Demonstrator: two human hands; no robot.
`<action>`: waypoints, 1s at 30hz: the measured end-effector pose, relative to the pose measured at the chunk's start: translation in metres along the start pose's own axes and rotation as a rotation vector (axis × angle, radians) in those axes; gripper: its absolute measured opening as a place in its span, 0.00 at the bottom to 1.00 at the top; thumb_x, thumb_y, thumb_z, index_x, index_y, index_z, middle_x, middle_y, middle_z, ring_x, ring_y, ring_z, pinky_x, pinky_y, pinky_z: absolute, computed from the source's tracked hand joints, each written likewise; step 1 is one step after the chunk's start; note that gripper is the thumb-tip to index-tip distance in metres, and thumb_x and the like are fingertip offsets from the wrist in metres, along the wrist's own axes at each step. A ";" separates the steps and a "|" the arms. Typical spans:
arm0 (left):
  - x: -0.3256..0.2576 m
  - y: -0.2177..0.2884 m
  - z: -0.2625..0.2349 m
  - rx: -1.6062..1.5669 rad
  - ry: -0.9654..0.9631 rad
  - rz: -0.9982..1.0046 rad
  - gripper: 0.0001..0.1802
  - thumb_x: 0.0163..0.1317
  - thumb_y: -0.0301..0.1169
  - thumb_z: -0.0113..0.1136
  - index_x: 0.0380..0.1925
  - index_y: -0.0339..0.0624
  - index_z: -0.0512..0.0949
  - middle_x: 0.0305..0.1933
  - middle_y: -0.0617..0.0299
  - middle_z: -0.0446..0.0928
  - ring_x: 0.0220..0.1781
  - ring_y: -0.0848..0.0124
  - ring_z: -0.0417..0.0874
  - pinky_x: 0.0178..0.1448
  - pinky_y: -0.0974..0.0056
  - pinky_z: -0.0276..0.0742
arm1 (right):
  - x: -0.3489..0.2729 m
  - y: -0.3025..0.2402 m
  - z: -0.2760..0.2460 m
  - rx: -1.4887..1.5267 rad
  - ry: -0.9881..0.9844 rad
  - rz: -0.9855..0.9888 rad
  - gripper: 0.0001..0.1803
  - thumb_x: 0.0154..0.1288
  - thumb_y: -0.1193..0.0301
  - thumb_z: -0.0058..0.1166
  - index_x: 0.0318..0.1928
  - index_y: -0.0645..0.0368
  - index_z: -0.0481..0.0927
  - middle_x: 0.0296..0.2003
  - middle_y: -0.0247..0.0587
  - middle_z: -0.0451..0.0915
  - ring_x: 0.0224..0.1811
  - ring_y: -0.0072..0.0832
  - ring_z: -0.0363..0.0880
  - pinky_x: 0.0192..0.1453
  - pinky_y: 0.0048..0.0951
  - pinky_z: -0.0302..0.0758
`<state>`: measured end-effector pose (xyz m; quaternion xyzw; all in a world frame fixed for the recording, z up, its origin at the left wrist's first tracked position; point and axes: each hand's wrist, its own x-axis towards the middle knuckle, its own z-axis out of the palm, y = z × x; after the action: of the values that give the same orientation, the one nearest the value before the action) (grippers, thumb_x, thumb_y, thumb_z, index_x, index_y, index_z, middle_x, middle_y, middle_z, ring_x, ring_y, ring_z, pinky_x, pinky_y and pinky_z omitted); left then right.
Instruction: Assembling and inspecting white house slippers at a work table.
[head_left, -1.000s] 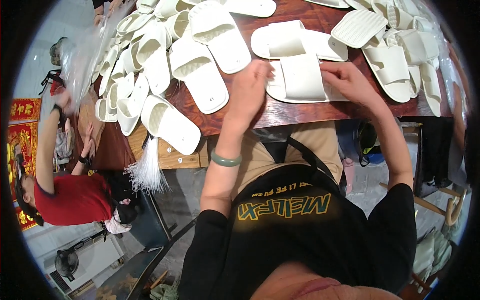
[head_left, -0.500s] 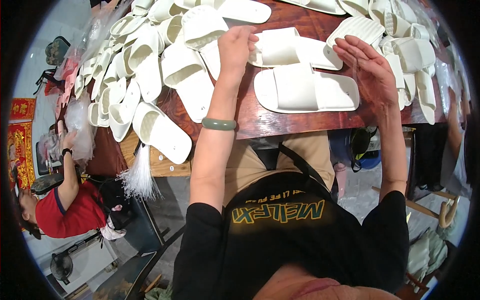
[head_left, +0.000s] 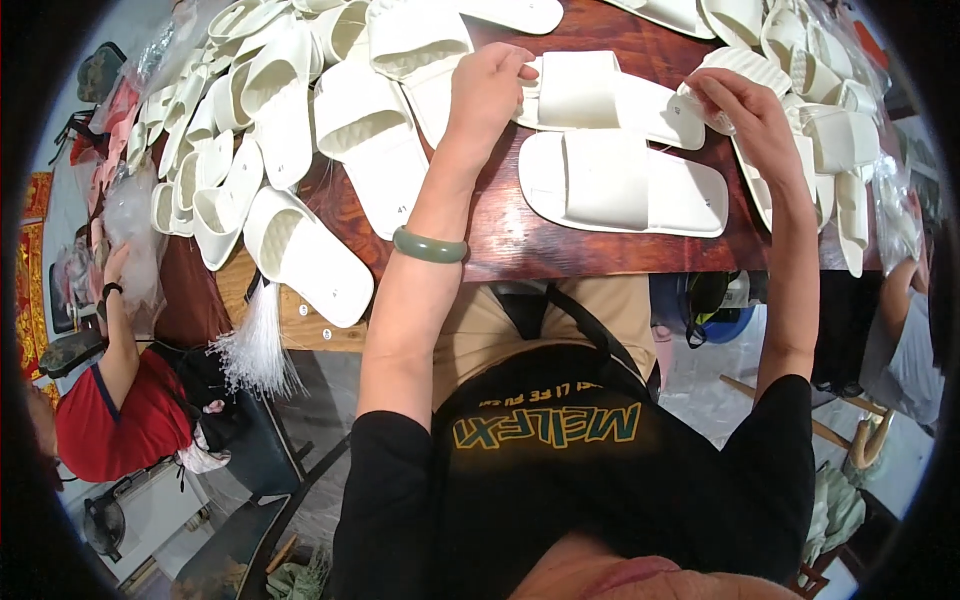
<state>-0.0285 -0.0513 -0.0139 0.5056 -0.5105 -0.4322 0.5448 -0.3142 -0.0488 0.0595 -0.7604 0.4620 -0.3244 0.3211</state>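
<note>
Two white slide slippers lie side by side on the dark red wooden table before me, the nearer slipper [head_left: 605,180] and the farther slipper [head_left: 580,90]. At the left end of the farther one, my left hand [head_left: 488,95] is closed, its fingertips pinched together; what they hold is too small to make out. A green bangle [head_left: 430,245] circles that wrist. Just past the other end of the same slipper, my right hand [head_left: 745,115] has its fingers curled in toward the thumb. Something thin and clear seems to show below those fingers, but I cannot name it.
Many white slippers [head_left: 275,100] are heaped at the left, and another pile [head_left: 835,135] stands at the right. A bundle of thin white strands [head_left: 258,345] hangs off the table's near edge. A person in red [head_left: 125,415] sits at the far left; another person's arm [head_left: 900,290] shows at the right.
My right hand has turned and its fingers, spread before, are now curled in. My left hand stays pinched by the farther slipper. The whole view has shifted slightly.
</note>
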 end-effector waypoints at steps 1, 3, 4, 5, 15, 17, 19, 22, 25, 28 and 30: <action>0.000 0.001 0.000 0.042 -0.029 -0.008 0.12 0.64 0.29 0.51 0.36 0.33 0.80 0.27 0.62 0.79 0.20 0.83 0.68 0.23 0.75 0.63 | 0.005 -0.004 -0.001 0.018 -0.109 0.179 0.14 0.67 0.66 0.49 0.42 0.63 0.81 0.29 0.34 0.81 0.28 0.25 0.76 0.33 0.29 0.70; -0.002 0.000 0.001 0.105 -0.051 -0.008 0.11 0.63 0.30 0.51 0.33 0.33 0.81 0.25 0.63 0.79 0.19 0.81 0.70 0.24 0.73 0.66 | 0.011 -0.007 0.010 -0.355 -0.093 0.025 0.13 0.66 0.67 0.48 0.41 0.65 0.80 0.27 0.41 0.80 0.28 0.32 0.76 0.34 0.32 0.70; -0.002 -0.001 0.001 0.103 -0.047 -0.010 0.11 0.63 0.30 0.51 0.33 0.33 0.81 0.25 0.63 0.79 0.19 0.81 0.70 0.24 0.73 0.66 | 0.014 -0.011 0.017 -0.723 -0.068 -0.136 0.13 0.65 0.69 0.48 0.40 0.66 0.79 0.25 0.47 0.79 0.28 0.39 0.77 0.34 0.35 0.70; -0.002 -0.001 0.001 0.125 -0.057 -0.004 0.12 0.63 0.30 0.51 0.32 0.33 0.81 0.24 0.64 0.78 0.19 0.81 0.70 0.24 0.73 0.66 | 0.016 -0.017 0.023 -0.880 -0.081 -0.106 0.10 0.61 0.70 0.48 0.35 0.65 0.78 0.23 0.55 0.76 0.33 0.48 0.77 0.35 0.41 0.71; 0.002 -0.012 0.002 0.196 -0.052 0.129 0.13 0.64 0.32 0.52 0.29 0.34 0.79 0.19 0.66 0.73 0.19 0.79 0.72 0.24 0.71 0.67 | 0.042 -0.013 0.079 -0.901 -0.134 -0.270 0.05 0.50 0.76 0.50 0.25 0.65 0.78 0.23 0.54 0.78 0.28 0.48 0.78 0.33 0.44 0.74; 0.003 -0.013 0.001 0.196 -0.061 0.129 0.13 0.64 0.32 0.51 0.29 0.33 0.79 0.19 0.65 0.73 0.20 0.78 0.72 0.25 0.71 0.68 | 0.052 0.007 0.083 -0.724 -0.127 -0.292 0.06 0.50 0.76 0.50 0.25 0.66 0.78 0.23 0.54 0.78 0.28 0.49 0.78 0.33 0.44 0.73; 0.003 -0.011 0.004 0.230 -0.071 0.126 0.14 0.64 0.33 0.51 0.29 0.32 0.79 0.19 0.64 0.73 0.20 0.77 0.72 0.27 0.69 0.68 | 0.059 0.028 0.089 -0.470 -0.083 -0.211 0.07 0.52 0.74 0.52 0.28 0.67 0.79 0.23 0.55 0.78 0.25 0.47 0.78 0.31 0.40 0.73; 0.001 -0.006 0.001 0.356 -0.097 0.111 0.14 0.63 0.34 0.51 0.29 0.31 0.76 0.19 0.58 0.73 0.23 0.72 0.72 0.31 0.65 0.69 | 0.049 0.027 0.098 -0.148 -0.078 -0.087 0.08 0.54 0.73 0.53 0.31 0.66 0.80 0.23 0.54 0.79 0.23 0.39 0.79 0.31 0.35 0.73; -0.002 -0.004 0.000 0.407 -0.098 0.126 0.15 0.63 0.35 0.51 0.28 0.31 0.74 0.21 0.53 0.73 0.24 0.66 0.73 0.34 0.62 0.69 | 0.047 0.024 0.101 -0.090 -0.123 0.027 0.09 0.55 0.75 0.54 0.35 0.67 0.81 0.24 0.46 0.81 0.25 0.26 0.79 0.33 0.29 0.75; -0.003 -0.003 0.001 0.467 -0.078 0.207 0.15 0.63 0.35 0.49 0.28 0.31 0.73 0.24 0.49 0.75 0.26 0.59 0.74 0.35 0.59 0.69 | 0.046 0.024 0.104 0.044 -0.130 0.100 0.09 0.58 0.76 0.53 0.37 0.67 0.82 0.27 0.37 0.83 0.27 0.20 0.78 0.33 0.24 0.75; -0.005 -0.002 0.002 0.613 -0.086 0.247 0.15 0.64 0.35 0.47 0.29 0.32 0.73 0.27 0.47 0.76 0.29 0.53 0.75 0.37 0.56 0.70 | 0.045 0.025 0.104 0.096 -0.136 0.143 0.09 0.59 0.78 0.53 0.39 0.66 0.82 0.30 0.33 0.83 0.28 0.16 0.77 0.33 0.21 0.76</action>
<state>-0.0307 -0.0470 -0.0169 0.5614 -0.6970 -0.2102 0.3935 -0.2276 -0.0797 -0.0121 -0.7293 0.4762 -0.2700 0.4104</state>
